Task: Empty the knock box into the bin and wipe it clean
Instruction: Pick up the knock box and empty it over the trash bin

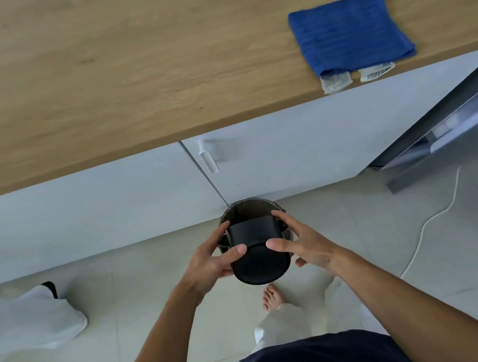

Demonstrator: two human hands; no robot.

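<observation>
The black round knock box (258, 252) is tipped mouth-down and away from me, its flat bottom facing the camera. It hangs over the dark round bin (249, 207) that stands on the floor against the cabinet. My left hand (213, 263) grips its left side and my right hand (299, 241) grips its right side. The box's inside and most of the bin's inside are hidden. A folded blue cloth (348, 30) lies on the wooden counter (119, 68) at the right, close to the front edge.
White cabinet doors (110, 207) with a handle (209, 160) run under the counter. A white cable (426, 223) trails over the tiled floor at the right. Another person's white trouser leg (19, 322) is at the left. My bare feet (270, 296) are below the box.
</observation>
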